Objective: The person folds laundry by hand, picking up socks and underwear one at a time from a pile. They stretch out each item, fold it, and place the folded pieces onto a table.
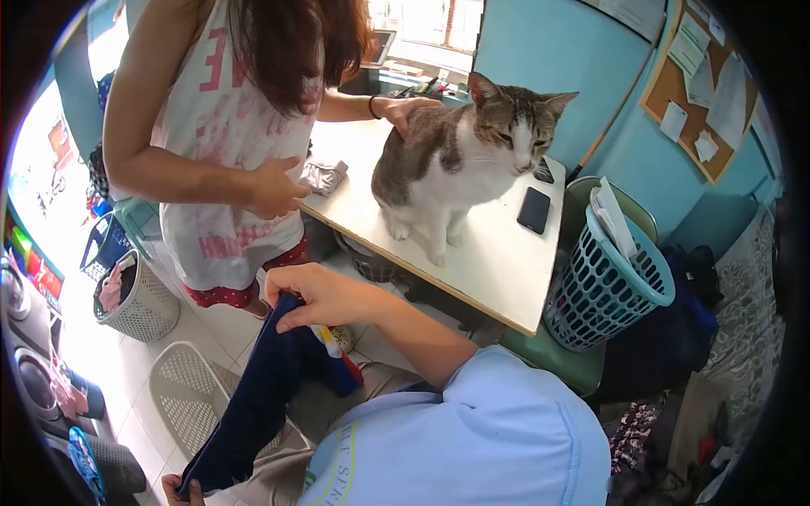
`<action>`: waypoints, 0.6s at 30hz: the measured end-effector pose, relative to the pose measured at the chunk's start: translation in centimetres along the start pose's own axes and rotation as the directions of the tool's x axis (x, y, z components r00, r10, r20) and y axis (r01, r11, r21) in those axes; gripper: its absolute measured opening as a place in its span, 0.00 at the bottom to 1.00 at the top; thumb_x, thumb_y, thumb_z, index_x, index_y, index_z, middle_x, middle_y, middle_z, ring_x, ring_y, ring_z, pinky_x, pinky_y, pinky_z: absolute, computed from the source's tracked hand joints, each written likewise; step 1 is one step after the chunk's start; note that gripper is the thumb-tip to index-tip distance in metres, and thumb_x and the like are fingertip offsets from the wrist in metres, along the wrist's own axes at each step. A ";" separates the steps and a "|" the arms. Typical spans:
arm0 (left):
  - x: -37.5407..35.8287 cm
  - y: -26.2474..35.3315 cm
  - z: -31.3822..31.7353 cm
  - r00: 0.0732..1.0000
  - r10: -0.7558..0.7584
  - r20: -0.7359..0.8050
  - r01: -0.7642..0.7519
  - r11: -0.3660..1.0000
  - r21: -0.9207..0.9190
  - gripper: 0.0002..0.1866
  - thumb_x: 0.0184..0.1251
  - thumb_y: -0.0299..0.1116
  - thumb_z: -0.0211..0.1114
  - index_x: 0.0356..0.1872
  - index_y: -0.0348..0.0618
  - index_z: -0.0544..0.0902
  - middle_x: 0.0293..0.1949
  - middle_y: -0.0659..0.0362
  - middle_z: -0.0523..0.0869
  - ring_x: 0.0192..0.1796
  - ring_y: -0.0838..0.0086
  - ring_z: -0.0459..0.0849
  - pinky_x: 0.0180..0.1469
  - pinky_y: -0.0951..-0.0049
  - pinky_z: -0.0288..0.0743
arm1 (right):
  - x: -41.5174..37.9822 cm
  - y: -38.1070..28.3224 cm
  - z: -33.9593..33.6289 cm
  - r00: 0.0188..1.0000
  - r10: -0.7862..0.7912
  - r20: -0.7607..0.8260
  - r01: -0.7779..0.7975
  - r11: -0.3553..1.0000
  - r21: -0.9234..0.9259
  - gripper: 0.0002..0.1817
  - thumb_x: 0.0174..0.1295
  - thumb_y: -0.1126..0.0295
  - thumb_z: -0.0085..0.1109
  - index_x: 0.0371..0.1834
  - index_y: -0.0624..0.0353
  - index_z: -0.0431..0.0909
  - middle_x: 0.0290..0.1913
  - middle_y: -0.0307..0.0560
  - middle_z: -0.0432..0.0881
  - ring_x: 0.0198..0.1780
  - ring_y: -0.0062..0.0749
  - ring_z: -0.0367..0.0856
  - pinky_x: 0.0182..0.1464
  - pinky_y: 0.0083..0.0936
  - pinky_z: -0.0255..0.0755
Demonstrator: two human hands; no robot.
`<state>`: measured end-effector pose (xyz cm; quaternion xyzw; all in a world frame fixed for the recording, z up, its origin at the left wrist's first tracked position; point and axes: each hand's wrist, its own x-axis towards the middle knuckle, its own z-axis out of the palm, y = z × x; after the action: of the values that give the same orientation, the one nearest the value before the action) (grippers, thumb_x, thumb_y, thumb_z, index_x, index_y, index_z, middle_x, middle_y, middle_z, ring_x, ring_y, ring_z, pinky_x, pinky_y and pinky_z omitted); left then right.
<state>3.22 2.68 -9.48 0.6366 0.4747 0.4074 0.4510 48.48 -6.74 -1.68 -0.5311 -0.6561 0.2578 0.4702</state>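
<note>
A dark navy garment (270,379) with a red, white and yellow patch stretches diagonally between my hands. My right hand (312,295) pinches its upper end, below the table's front edge. At the lower left, my left hand (187,491) grips the other end, partly cut off by the frame. A grey tabby and white cat (439,164) sits upright on the white table (498,270). Another person (236,143) stands at the left, one hand on the cat's back and the other in front of their body.
A blue basket (612,274) holding papers rests on a green chair (548,358) at the right. A phone (533,210) and a grey folded cloth (324,177) lie on the table. White baskets (181,392) stand on the tiled floor, left. A corkboard (704,93) hangs on the wall.
</note>
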 end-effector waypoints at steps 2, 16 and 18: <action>0.0 0.0 0.3 1.000 0.005 0.029 -0.002 0.997 -0.081 0.12 0.59 0.27 0.68 0.40 0.39 0.74 0.34 0.61 0.76 0.37 0.74 0.72 0.43 0.75 0.69 | -0.4 -0.2 -0.1 0.997 -0.073 -0.020 0.072 0.996 -0.056 0.16 0.47 0.74 0.67 0.37 0.61 0.71 0.34 0.43 0.74 0.35 0.29 0.72 0.36 0.27 0.67; -1.7 1.2 -1.3 0.932 0.068 0.355 -0.054 0.997 -0.050 0.30 0.48 0.49 0.76 0.43 0.34 0.77 0.36 0.57 0.79 0.39 0.71 0.76 0.44 0.72 0.72 | -1.0 0.7 1.6 0.993 -0.111 -0.038 0.080 0.876 -0.475 0.10 0.47 0.69 0.60 0.34 0.60 0.79 0.35 0.49 0.73 0.43 0.46 0.74 0.43 0.37 0.69; -1.9 2.3 -0.7 0.937 0.059 0.344 -0.069 0.997 0.017 0.31 0.48 0.51 0.76 0.42 0.33 0.78 0.36 0.57 0.80 0.39 0.72 0.76 0.44 0.72 0.72 | -1.0 1.4 1.9 0.971 -0.173 -0.162 0.054 0.827 -0.560 0.09 0.48 0.68 0.61 0.32 0.58 0.80 0.32 0.46 0.74 0.41 0.46 0.75 0.42 0.38 0.69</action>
<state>2.71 0.60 -7.23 0.7195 0.3735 0.2978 0.5041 47.40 -6.92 -4.00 -0.6274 -0.6807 -0.0272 0.3771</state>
